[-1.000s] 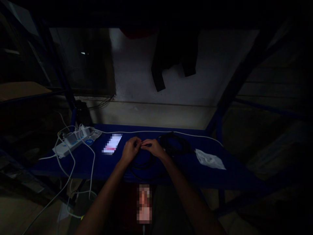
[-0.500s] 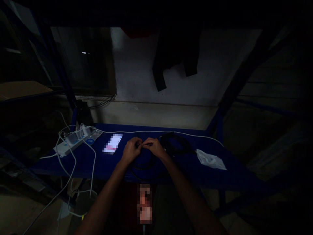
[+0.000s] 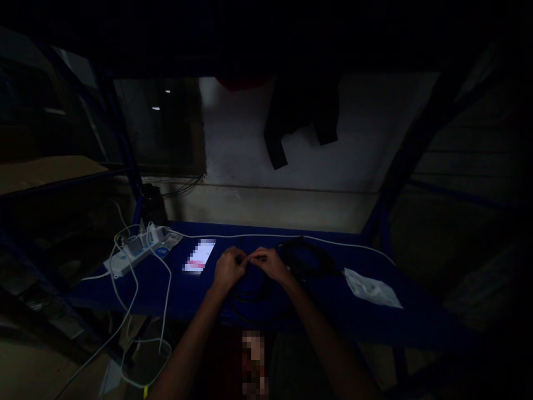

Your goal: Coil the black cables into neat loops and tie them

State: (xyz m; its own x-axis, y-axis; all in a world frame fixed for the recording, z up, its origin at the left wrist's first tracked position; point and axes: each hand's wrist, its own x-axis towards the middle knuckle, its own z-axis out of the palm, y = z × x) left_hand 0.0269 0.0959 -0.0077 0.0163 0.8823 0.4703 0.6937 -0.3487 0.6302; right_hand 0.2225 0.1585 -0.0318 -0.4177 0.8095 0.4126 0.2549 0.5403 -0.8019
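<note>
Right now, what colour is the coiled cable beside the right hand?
Black; the coiled cable shows best in the head view.

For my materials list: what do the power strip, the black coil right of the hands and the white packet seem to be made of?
Power strip: probably smooth hard plastic, from its straight white body.
Black coil: likely rubber or plastic jacket, bent in loops; finish too dark to judge.
White packet: perhaps thin plastic or paper, from its wrinkled, dull surface.
</note>
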